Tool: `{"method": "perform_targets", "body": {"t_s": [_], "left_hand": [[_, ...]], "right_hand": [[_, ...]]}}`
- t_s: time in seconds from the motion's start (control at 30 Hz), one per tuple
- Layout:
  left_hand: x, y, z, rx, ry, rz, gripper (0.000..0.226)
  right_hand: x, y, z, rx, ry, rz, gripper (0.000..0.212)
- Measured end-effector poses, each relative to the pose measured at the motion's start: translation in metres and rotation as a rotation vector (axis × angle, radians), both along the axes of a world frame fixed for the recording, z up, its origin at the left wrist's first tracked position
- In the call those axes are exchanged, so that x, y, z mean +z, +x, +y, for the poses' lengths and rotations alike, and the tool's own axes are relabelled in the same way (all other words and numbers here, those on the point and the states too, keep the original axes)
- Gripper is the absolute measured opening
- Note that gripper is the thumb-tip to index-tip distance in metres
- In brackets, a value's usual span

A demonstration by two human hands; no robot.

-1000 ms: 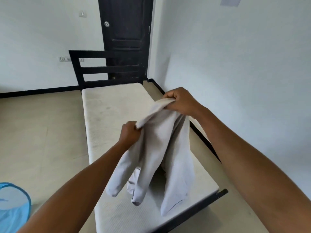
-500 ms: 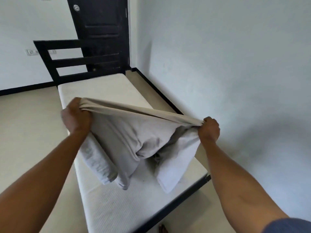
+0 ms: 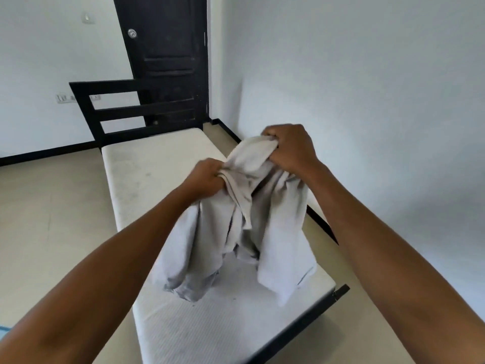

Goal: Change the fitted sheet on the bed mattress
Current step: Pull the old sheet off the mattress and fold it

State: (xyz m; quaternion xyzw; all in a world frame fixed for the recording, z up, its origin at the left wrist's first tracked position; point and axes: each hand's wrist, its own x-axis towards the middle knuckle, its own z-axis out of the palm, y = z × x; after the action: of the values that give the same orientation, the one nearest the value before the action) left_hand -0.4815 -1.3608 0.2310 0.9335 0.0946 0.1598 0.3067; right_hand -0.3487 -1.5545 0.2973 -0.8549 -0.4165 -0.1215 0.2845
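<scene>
A pale grey fitted sheet (image 3: 210,240) hangs bunched in folds above the near half of a bare white mattress (image 3: 147,179). My left hand (image 3: 206,177) grips the sheet's upper edge at its left side. My right hand (image 3: 291,148) grips the upper edge slightly higher and farther right. The two hands are close together. The sheet's lower folds dangle just above the mattress surface. The mattress lies on a black bed frame (image 3: 312,313) and runs away from me toward a black slatted headboard (image 3: 110,111).
A white wall (image 3: 367,127) runs close along the bed's right side. Beige floor (image 3: 47,219) spreads to the left. A black door (image 3: 168,56) stands behind the headboard. A sliver of something blue (image 3: 4,329) shows at the lower left edge.
Half a second ago my hands held the sheet stretched wide apart; they have come back together and the sheet hangs bunched again. The view has shifted back left.
</scene>
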Motion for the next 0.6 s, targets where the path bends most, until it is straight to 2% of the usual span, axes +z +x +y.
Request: {"method": "perform_targets", "body": {"t_s": [0.07, 0.1, 0.2, 0.27, 0.33, 0.4, 0.47, 0.53, 0.6], "left_hand": [[0.018, 0.002, 0.018, 0.128, -0.087, -0.170, 0.023], [0.027, 0.003, 0.026, 0.160, -0.143, -0.243, 0.023], [0.042, 0.006, 0.032, 0.158, -0.193, -0.372, 0.021], [0.040, 0.000, 0.037, 0.248, -0.212, -0.441, 0.021], [0.028, -0.008, 0.052, 0.376, -0.247, -0.472, 0.022], [0.012, -0.013, 0.060, 0.458, -0.278, -0.393, 0.027], [-0.008, -0.012, 0.061, 0.456, -0.363, -0.262, 0.033], [-0.024, -0.010, 0.056, 0.330, -0.464, -0.112, 0.027], [-0.035, -0.003, 0.042, 0.147, -0.508, 0.030, 0.022]], "right_hand": [[-0.018, 0.021, -0.022, -0.157, -0.265, -0.030, 0.020], [-0.034, 0.030, -0.033, -0.245, -0.327, 0.019, 0.016], [-0.070, 0.048, -0.054, -0.514, -0.163, 0.124, 0.011], [-0.076, 0.057, -0.062, -0.676, -0.026, 0.136, 0.016], [-0.079, 0.060, -0.066, -0.730, 0.050, 0.186, 0.015], [-0.082, 0.055, -0.066, -0.639, 0.039, 0.290, 0.016], [-0.083, 0.044, -0.066, -0.429, -0.037, 0.439, 0.014], [-0.082, 0.031, -0.067, -0.196, -0.082, 0.729, 0.013], [-0.079, 0.025, -0.064, -0.046, -0.070, 0.907, 0.014]]}}
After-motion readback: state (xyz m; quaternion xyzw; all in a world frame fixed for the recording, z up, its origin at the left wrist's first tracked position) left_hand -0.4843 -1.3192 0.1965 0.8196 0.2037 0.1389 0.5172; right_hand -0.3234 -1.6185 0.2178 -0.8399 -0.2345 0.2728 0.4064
